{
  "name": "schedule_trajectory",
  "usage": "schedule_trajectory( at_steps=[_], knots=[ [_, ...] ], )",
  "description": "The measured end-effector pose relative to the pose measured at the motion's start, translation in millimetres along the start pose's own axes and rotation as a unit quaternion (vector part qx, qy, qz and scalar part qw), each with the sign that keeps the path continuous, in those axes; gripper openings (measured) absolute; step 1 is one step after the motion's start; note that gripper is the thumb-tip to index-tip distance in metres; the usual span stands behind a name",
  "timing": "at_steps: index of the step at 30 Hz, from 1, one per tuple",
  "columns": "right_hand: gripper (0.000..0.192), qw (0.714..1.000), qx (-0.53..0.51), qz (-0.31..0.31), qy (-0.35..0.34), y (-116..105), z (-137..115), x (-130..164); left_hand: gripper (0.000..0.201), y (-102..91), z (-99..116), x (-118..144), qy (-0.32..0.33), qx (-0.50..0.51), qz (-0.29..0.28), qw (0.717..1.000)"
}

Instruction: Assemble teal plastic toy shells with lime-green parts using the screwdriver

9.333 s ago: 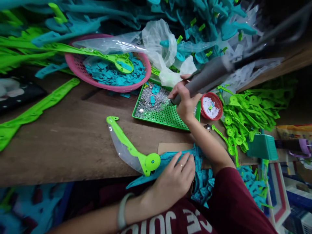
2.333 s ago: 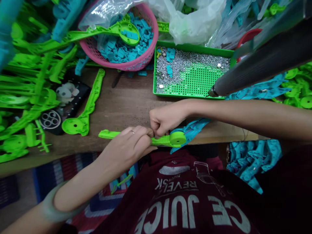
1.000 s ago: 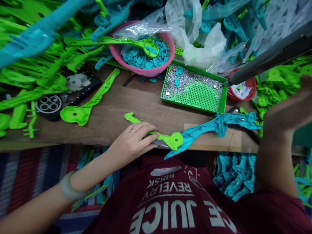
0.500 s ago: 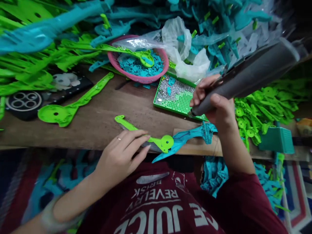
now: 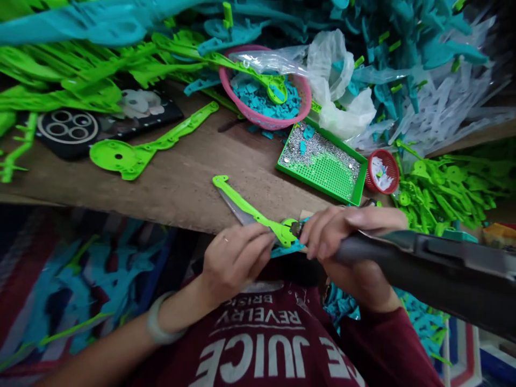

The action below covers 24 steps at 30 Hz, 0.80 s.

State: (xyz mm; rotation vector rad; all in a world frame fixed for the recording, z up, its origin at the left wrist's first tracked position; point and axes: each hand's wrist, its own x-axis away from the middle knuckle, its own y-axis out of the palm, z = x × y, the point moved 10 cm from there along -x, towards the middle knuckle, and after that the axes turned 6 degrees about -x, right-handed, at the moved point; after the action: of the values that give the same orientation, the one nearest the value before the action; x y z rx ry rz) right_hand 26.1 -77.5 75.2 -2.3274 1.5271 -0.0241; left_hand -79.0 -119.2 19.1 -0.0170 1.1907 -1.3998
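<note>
Hands and driver at the near edge of the wooden workbench [image 5: 169, 188].

We see the long grey powered screwdriver [image 5: 423, 269] gripped by the right hand [image 5: 355, 252], fingers curled around its barrel, tip touching the round hub of the bright green plastic curved toy part [image 5: 253, 215]. The left hand [image 5: 236, 258] pinches that part's stem between thumb and fingers. Beyond lie the green perforated tray of small silver screws [image 5: 322, 169] and, beside it, a small red basket [image 5: 382, 171].
</note>
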Motion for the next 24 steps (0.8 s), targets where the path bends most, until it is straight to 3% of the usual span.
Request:
schedule_trajectory(
  at_steps=[2,4,6,9,18,22,24],
  knots=[
    [0.03,0.978,-0.125,0.109,-0.127,-8.9,-6.5,-9.3,0.022,8.0,10.3,12.9,0.082,-0.047,-0.013,0.995],
    [0.031,0.956,-0.189,0.137,-0.177,-3.5,2.6,-17.1,0.035,21.4,11.2,23.9,0.103,-0.075,-0.057,0.99],
    [0.029,0.956,-0.192,0.128,-0.179,7.5,14.0,-23.6,0.045,30.8,10.5,31.1,0.103,-0.099,-0.087,0.986],
    [0.03,0.963,-0.185,0.102,-0.168,19.4,25.5,-26.9,0.029,36.0,13.0,35.0,0.109,-0.126,-0.096,0.981],
    [0.026,0.977,-0.123,0.039,-0.168,42.5,22.6,-37.5,0.023,31.5,17.0,32.3,0.115,-0.096,-0.044,0.988],
    [0.025,0.985,-0.095,-0.032,-0.138,58.6,23.4,-37.9,0.023,35.8,18.6,35.8,0.113,-0.081,-0.045,0.989],
    [0.023,0.987,-0.11,-0.039,-0.115,59.7,26.3,-37.0,0.022,36.9,19.4,36.2,0.114,-0.088,-0.046,0.988]
  ],
)
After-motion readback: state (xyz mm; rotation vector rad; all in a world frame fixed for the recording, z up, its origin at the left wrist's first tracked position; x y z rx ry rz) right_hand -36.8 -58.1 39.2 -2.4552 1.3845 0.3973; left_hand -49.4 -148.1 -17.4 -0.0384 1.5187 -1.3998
